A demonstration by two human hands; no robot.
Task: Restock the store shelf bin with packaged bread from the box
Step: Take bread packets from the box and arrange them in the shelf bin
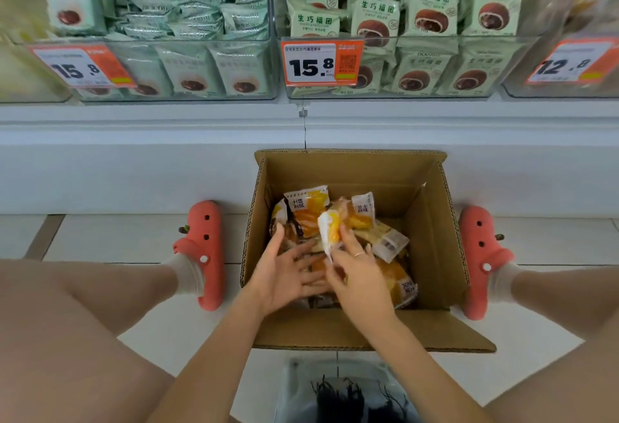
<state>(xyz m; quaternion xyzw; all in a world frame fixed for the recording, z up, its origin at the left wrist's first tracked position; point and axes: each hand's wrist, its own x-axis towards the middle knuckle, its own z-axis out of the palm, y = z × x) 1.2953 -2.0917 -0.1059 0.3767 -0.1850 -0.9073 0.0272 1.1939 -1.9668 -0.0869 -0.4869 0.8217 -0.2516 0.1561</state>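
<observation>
An open cardboard box (432,221) stands on the floor between my feet, against the shelf base. Inside lie several yellow-and-white bread packets (306,208). My right hand (360,275) is down in the box, pinching one packet (330,231) by its lower end so it stands upright. My left hand (284,275) is beside it with fingers spread, resting flat on the packets below. Above, clear shelf bins (402,88) hold green packets of chocolate buns.
Orange price tags (321,62) hang on the bin fronts. The white shelf base (150,154) runs behind the box. My red clogs (202,252) flank the box, and its near flap (385,332) lies open toward me. A far-right bin (569,64) is blurred.
</observation>
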